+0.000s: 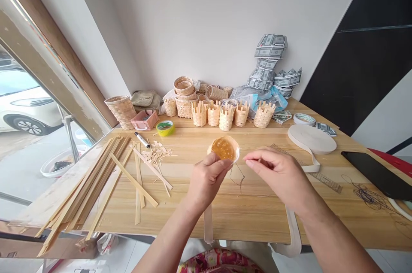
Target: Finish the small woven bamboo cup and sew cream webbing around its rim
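Observation:
A small woven wood-strip basket [224,148] is tilted with its mouth toward me, above the middle of the table. My left hand [209,172] is closed on its near rim, thumb on top. Dark thread [237,174] hangs in a loop just right of the basket. To the right of the rim, apart from it, my right hand [270,163] has thumb and fingertips pinched together; whatever they hold is too fine to make out. A pale flat ribbon [208,223] drops over the table edge below my left hand.
Wood strips [93,178] and offcuts [157,153] lie left, near a marker [142,140]. Several unfinished baskets [226,117] line the back beside yellow tape [165,128]. Rightward are a ribbon roll [311,139], a ruler [326,181], tangled thread [367,195] and a black flat object [378,174].

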`<action>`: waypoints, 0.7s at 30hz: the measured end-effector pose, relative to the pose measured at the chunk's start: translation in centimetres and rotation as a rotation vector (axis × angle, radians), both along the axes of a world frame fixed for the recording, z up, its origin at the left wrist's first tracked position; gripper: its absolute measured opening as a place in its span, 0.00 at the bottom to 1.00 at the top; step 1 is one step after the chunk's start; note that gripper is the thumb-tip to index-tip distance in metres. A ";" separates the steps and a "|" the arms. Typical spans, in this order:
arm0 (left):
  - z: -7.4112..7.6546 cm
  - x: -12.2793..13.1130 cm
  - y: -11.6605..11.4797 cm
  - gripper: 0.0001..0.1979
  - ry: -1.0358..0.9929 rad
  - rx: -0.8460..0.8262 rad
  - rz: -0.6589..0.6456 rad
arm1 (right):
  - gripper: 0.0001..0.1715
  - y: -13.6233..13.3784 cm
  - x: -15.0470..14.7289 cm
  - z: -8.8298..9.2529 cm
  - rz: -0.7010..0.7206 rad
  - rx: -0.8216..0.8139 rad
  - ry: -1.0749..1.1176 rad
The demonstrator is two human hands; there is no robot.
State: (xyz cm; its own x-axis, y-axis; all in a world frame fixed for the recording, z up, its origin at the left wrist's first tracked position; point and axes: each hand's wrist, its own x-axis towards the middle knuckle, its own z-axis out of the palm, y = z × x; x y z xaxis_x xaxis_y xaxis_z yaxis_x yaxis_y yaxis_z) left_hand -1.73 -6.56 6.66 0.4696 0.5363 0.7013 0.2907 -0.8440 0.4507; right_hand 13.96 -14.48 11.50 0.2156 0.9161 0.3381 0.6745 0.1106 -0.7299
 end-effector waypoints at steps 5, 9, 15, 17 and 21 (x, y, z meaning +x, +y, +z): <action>-0.3 0.1 -0.9 0.11 0.195 0.232 0.073 | 0.12 1.2 -1.7 0.7 0.004 -0.073 -0.463; -0.5 -0.3 -1.3 0.12 0.317 0.279 0.069 | 0.14 1.3 -2.1 0.6 -0.034 -0.194 -0.589; -1.1 -0.7 -1.4 0.12 0.359 0.285 0.033 | 0.14 1.1 -2.2 -0.2 -0.008 -0.220 -0.579; -1.2 -0.8 -1.4 0.12 0.384 0.266 0.007 | 0.13 1.1 -2.2 -0.5 -0.004 -0.172 -0.541; -0.8 -1.0 -1.4 0.12 0.436 0.220 -0.054 | 0.09 0.9 -2.1 -0.7 -0.052 -0.025 -0.411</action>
